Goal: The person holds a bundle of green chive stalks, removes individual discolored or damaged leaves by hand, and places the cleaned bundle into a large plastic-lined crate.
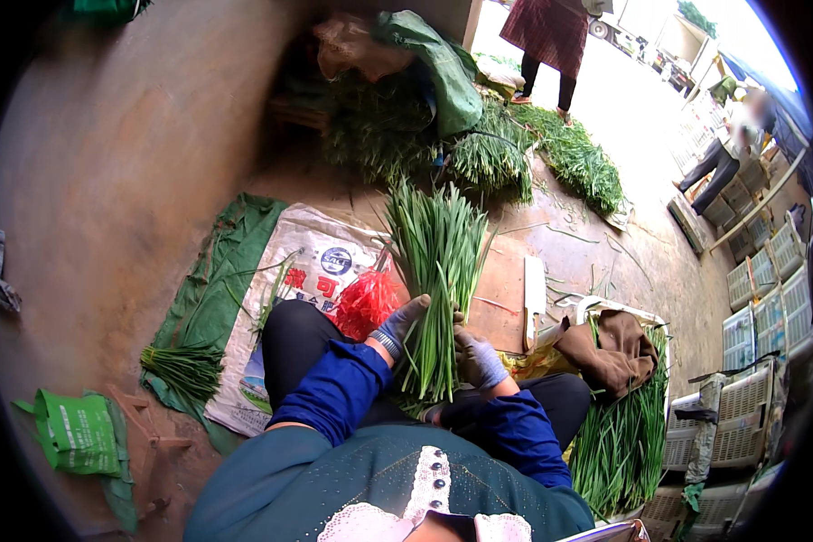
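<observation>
A thick bundle of garlic chives (438, 262) stands upright between my knees, its leaves fanning out at the far end. My left hand (396, 330), in a grey glove, is closed against its left side, the thumb lying along the leaves. On the right side my right hand (479, 357), also gloved, grips it a little lower, with its fingers partly hidden behind the leaves. Just beyond my left wrist lies a heap of red plastic strips (369, 303) on a printed white sack (271, 262). A smaller bundle of chives (183, 369) rests at the sack's left edge.
At my right stands a crate of loose chives (619, 461) with a brown cloth (610, 352) over it. Piles of greens (488, 154) lie ahead. Stacked plastic crates (723, 425) line the right side. A green bag (77, 432) sits at left; two people stand farther off.
</observation>
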`<control>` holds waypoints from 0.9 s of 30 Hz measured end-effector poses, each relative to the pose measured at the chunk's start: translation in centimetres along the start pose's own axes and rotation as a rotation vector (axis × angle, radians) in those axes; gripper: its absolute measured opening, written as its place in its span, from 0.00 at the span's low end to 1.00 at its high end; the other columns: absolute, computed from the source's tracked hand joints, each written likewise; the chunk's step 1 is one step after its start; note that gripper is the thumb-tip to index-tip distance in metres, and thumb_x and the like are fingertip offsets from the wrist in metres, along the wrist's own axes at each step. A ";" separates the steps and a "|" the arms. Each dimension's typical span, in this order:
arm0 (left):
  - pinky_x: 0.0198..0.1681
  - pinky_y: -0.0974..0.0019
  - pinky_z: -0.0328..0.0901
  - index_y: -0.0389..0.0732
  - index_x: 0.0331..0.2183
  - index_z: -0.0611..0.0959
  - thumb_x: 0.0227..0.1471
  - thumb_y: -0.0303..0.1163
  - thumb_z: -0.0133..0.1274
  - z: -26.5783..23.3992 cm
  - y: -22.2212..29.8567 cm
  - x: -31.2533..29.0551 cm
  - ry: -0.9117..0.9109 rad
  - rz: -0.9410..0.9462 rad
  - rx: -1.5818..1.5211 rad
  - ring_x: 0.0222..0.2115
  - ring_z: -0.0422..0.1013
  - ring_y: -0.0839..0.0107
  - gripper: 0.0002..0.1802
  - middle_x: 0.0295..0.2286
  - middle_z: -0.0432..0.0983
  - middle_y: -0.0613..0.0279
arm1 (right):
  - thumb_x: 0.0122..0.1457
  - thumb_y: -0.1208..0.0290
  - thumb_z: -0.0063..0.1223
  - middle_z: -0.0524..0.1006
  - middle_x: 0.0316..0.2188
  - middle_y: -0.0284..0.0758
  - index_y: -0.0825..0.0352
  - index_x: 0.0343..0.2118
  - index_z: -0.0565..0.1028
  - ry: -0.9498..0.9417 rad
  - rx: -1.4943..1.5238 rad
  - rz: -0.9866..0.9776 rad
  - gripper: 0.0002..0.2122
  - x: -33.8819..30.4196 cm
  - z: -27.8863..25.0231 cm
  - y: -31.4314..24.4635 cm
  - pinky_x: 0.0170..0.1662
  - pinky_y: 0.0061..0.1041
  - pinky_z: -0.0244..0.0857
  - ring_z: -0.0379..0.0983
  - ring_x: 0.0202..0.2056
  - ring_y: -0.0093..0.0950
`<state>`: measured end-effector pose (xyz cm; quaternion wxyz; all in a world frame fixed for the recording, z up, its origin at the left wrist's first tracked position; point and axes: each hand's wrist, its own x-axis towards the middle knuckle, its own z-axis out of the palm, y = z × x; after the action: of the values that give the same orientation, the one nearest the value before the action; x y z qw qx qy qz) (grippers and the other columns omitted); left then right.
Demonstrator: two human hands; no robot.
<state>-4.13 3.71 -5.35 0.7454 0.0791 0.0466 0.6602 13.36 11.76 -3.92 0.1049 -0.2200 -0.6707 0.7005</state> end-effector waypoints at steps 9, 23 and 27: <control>0.49 0.59 0.70 0.33 0.48 0.76 0.48 0.51 0.62 -0.6 -0.9 1.9 0.203 0.082 0.180 0.39 0.76 0.63 0.35 0.40 0.79 0.54 | 0.53 0.62 0.62 0.79 0.40 0.45 0.73 0.57 0.64 0.323 -0.451 0.062 0.32 -2.4 4.4 -7.4 0.45 0.30 0.70 0.77 0.39 0.34; 0.56 0.50 0.64 0.38 0.60 0.63 0.40 0.75 0.51 3.0 -0.4 -0.4 -0.162 0.101 0.356 0.53 0.67 0.52 0.59 0.53 0.68 0.45 | 0.60 0.67 0.53 0.78 0.41 0.33 0.70 0.52 0.71 -0.102 0.310 0.357 0.18 -3.5 -0.6 -4.4 0.45 0.25 0.69 0.75 0.40 0.25; 0.55 0.44 0.64 0.37 0.62 0.57 0.33 0.74 0.57 3.7 -0.5 0.1 -0.166 0.070 0.298 0.55 0.64 0.50 0.67 0.58 0.61 0.48 | 0.60 0.64 0.53 0.78 0.42 0.34 0.70 0.52 0.71 -0.185 0.560 0.346 0.19 -3.8 -0.5 -4.7 0.45 0.28 0.70 0.75 0.42 0.27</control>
<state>-3.01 3.55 -1.78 0.7032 0.2443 0.0794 0.6629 16.27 10.90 1.35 -0.0204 -0.2287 -0.4116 0.8820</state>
